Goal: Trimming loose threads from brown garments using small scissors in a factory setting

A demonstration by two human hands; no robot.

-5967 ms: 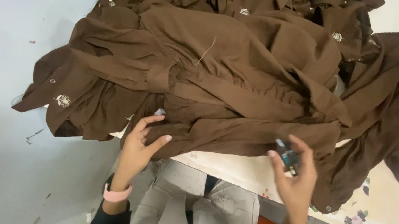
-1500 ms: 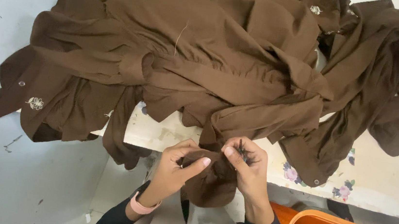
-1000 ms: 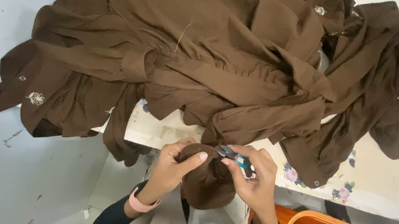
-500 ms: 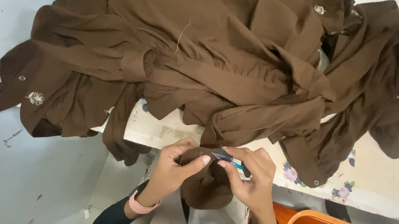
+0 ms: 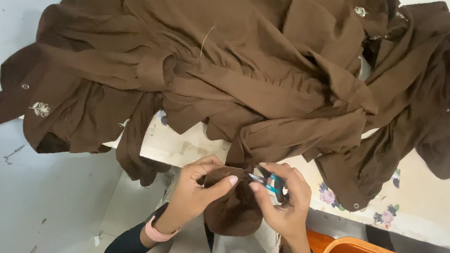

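At the table (image 5: 190,145) edge, below the brown pile (image 5: 252,74), the left hand (image 5: 200,187) pinches a cloth fold (image 5: 231,201); the right hand (image 5: 283,203) grips snips (image 5: 265,181). Best keep the fold taut and cut only thread.

Just 1 cam, worn on the person's head, looking almost straight down. It's close: both hands sit at the bottom edge, the table (image 5: 179,144) w/ the brown clothes pile (image 5: 252,74) fills the top. No 2nd view to share.
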